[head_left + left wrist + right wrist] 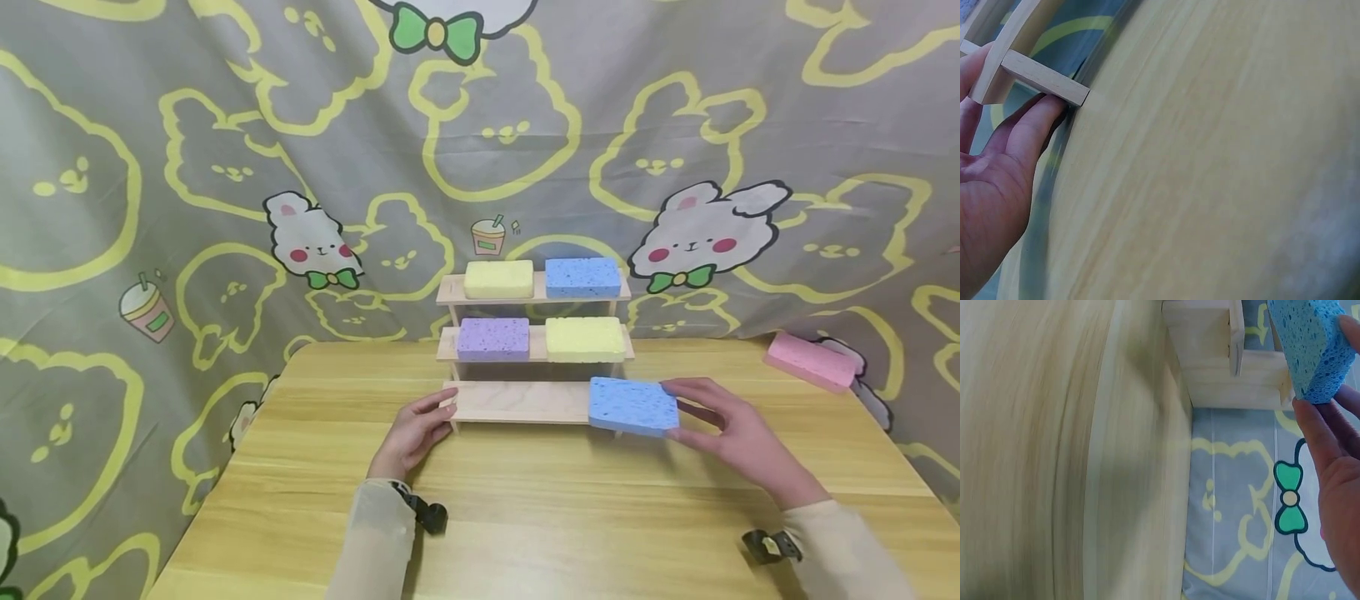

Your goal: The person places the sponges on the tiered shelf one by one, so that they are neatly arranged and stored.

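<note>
Head view: four sponges [582, 277] sit high on the rack [517, 402], the right hand [727, 427] pinches a blue sponge [633, 406], seemingly unplaced, at its lower right, and the left hand [412, 433] grips its lower left.

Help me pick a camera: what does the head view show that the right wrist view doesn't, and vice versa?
Only head: the left hand at the left end of the rack, the purple sponge, two yellow sponges, the upper blue sponge, and a pink object at the far right corner of the table.

Only right wrist: a close, side-on look at the rack's right end, with its supports.

Both: the right hand gripping the lower blue sponge, and the rack, table and patterned cloth.
</note>
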Demonstrator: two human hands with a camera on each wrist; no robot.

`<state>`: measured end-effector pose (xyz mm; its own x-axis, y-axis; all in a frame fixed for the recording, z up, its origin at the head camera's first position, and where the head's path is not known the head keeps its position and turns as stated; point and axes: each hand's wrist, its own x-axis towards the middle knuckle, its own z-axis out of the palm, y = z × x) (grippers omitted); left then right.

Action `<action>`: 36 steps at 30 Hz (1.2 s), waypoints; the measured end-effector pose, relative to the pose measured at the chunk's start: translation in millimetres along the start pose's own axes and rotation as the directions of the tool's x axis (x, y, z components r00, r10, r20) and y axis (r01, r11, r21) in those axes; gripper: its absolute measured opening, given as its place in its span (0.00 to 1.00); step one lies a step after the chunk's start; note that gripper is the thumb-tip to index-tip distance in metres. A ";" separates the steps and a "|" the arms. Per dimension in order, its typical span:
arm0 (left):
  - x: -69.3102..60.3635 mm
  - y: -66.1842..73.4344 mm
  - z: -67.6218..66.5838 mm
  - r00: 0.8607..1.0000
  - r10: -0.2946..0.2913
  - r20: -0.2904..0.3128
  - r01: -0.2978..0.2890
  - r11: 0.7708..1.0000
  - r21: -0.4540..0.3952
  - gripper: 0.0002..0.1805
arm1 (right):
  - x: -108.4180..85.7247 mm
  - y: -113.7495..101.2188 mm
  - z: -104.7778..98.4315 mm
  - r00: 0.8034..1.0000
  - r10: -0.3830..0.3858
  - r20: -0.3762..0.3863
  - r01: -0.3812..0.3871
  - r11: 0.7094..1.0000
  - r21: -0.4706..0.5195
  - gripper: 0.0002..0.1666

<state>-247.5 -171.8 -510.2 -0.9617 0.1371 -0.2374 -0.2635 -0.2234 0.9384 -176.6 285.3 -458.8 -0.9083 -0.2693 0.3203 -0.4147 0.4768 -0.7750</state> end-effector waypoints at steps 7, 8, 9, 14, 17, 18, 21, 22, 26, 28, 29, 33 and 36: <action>-0.1 0.2 -0.4 1.000 -0.002 -0.003 0.002 1.000 -0.001 0.21 | 8.8 -4.3 12.8 1.000 -0.024 0.020 0.023 0.999 0.035 0.34; -0.1 0.2 -0.4 1.000 -0.003 -0.005 0.003 1.000 -0.003 0.21 | 10.0 -5.2 14.7 0.999 -0.030 0.022 0.029 0.999 0.041 0.34; 0.0 0.2 -0.4 1.000 -0.005 -0.006 0.004 1.000 -0.006 0.21 | 11.2 -6.2 16.5 0.999 -0.035 0.024 0.033 0.998 0.046 0.34; -0.1 -0.8 -1.1 1.000 -0.003 -0.007 0.003 1.000 0.003 0.21 | 15.8 -7.9 26.4 0.999 -0.032 0.031 0.030 0.997 0.066 0.34; -0.3 -1.3 -1.2 1.000 -0.001 -0.008 0.001 1.000 0.010 0.21 | 18.2 -8.3 32.1 0.999 -0.021 0.035 0.019 0.997 0.071 0.35; -0.3 -1.2 -1.1 1.000 0.000 -0.008 0.000 1.000 0.011 0.21 | 19.2 -8.6 33.8 0.999 -0.020 0.036 0.017 0.997 0.074 0.35; -0.4 -0.8 -0.4 1.000 0.005 -0.011 -0.005 1.000 0.014 0.21 | 23.3 -10.5 39.1 0.999 -0.020 0.041 0.016 0.997 0.081 0.36; -0.2 -0.7 0.2 1.000 0.006 -0.013 -0.006 1.000 0.013 0.21 | 24.5 -11.3 40.6 0.999 -0.017 0.042 0.014 0.997 0.080 0.36; -0.3 -0.1 1.6 1.000 0.005 -0.029 -0.005 1.000 0.012 0.20 | 29.9 -14.7 49.1 0.999 -0.016 0.050 0.012 0.996 0.083 0.37; -0.4 0.0 1.6 0.999 0.005 -0.035 -0.005 1.000 0.012 0.20 | 32.4 -16.3 54.0 0.998 -0.018 0.055 0.014 0.997 0.076 0.37; -0.6 0.0 1.7 0.999 0.006 -0.037 -0.005 1.000 0.016 0.20 | 33.6 -16.9 56.6 0.998 -0.020 0.057 0.016 0.997 0.075 0.37; -0.5 -0.3 1.7 0.999 0.012 -0.033 -0.011 1.000 0.023 0.19 | 37.9 -18.6 66.8 0.998 -0.016 0.054 0.014 0.999 0.037 0.38; -0.5 -0.4 1.7 0.999 0.014 -0.028 -0.014 1.000 0.025 0.20 | 41.3 -20.3 74.2 0.999 -0.012 0.049 0.011 1.000 0.028 0.38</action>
<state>-246.8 -170.1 -510.0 -0.9671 0.1066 -0.2308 -0.2483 -0.2010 0.9476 -201.5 202.4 -470.2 -0.8994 -0.3156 0.3024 -0.4225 0.4500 -0.7868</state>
